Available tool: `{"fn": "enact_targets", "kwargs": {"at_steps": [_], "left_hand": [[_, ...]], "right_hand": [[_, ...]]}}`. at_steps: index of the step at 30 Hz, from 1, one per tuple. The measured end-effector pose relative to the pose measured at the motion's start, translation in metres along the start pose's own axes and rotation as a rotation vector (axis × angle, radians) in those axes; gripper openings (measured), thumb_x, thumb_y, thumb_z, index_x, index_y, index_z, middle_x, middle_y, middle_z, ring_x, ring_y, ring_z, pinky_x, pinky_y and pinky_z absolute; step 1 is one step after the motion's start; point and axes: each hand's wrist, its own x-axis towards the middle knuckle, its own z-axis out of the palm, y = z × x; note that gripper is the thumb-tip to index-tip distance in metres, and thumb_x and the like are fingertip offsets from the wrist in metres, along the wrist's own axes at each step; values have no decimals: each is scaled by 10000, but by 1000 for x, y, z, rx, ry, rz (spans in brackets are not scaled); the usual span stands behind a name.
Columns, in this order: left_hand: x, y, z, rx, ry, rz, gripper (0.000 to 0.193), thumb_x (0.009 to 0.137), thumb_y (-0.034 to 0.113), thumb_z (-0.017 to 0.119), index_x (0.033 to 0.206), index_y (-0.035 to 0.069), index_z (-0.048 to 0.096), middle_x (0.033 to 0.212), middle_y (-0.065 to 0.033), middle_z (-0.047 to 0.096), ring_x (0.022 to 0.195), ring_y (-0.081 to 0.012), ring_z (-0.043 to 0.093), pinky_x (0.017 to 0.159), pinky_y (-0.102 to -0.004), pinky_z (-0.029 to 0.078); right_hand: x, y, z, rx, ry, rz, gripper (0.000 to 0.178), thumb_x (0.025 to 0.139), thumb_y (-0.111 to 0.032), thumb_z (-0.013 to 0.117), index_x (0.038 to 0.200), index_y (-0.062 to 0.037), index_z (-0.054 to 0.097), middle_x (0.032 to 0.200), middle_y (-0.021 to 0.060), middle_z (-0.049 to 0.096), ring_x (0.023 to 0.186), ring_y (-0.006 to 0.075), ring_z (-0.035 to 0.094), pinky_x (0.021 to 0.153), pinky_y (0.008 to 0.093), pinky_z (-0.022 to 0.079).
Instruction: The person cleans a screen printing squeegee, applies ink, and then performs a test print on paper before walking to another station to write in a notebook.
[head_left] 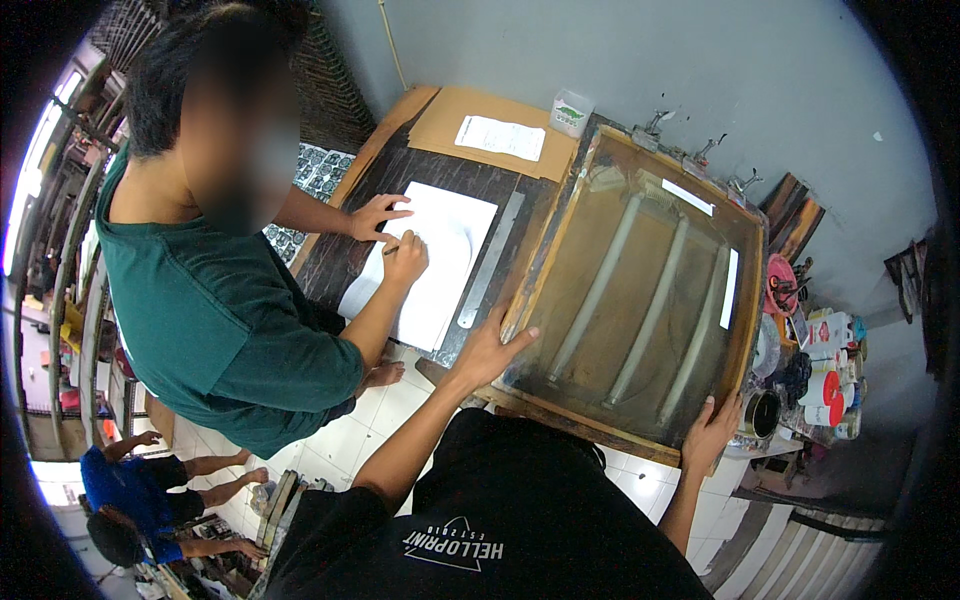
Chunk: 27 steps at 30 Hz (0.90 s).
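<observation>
A wooden-framed printing screen (pixel 752 310) with see-through brownish mesh lies on the worktable before me. My left hand (pixel 490 352) grips its near left corner, thumb over the wood and fingers partly hidden. At the near right corner my right hand (pixel 712 435) is closed round the frame edge. Two white strips, one along the far side (pixel 688 197) and one at the right (pixel 730 289), stick to the screen. Beneath the mesh, several pale long bars show. Left of the screen lies a metal ruler (pixel 492 260), beside white paper sheets (pixel 452 225).
A co-worker in a green shirt (pixel 220 330) holds a pen on the paper. Cardboard (pixel 430 130), a printed sheet (pixel 500 138) and a white tub (pixel 572 112) stand at the back. Metal clamps (pixel 705 155) line the far edge; paint containers (pixel 825 385) crowd the right. Another person (pixel 135 490) bends lower left.
</observation>
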Motion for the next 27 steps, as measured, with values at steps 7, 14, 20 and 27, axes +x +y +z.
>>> {"fn": "enact_targets", "kwargs": {"at_steps": [7,14,20,27], "left_hand": [[1,1,-1,-17,-24,-28,908,896,559,640,1436,-116,359,1242,-378,572,1165,-418,605,1002,-448,460],[4,-13,4,-14,9,3,858,902,538,642,1408,-112,402,1187,-346,615,1092,-384,642,941,-427,487],[4,-10,6,-29,34,44,847,900,531,649,1412,-99,406,1237,-349,589,1164,-382,608,996,-425,457],[3,-8,4,-16,11,0,852,905,534,644,1413,-103,394,1261,-352,577,1187,-387,596,1012,-418,449]], "right_hand": [[-1,-1,0,-3,-2,3,581,1035,-357,454,1479,12,391,1536,263,348,1420,434,309,1174,506,239],[0,3,0,18,-4,-23,583,1036,-355,456,1479,18,382,1539,256,344,1420,438,303,1171,513,245],[-2,3,2,-5,11,9,581,1037,-357,451,1471,24,392,1533,262,351,1417,437,306,1170,510,242],[-3,-4,-4,-8,-7,5,582,1039,-358,449,1475,22,390,1532,261,353,1415,441,309,1170,513,240]]}}
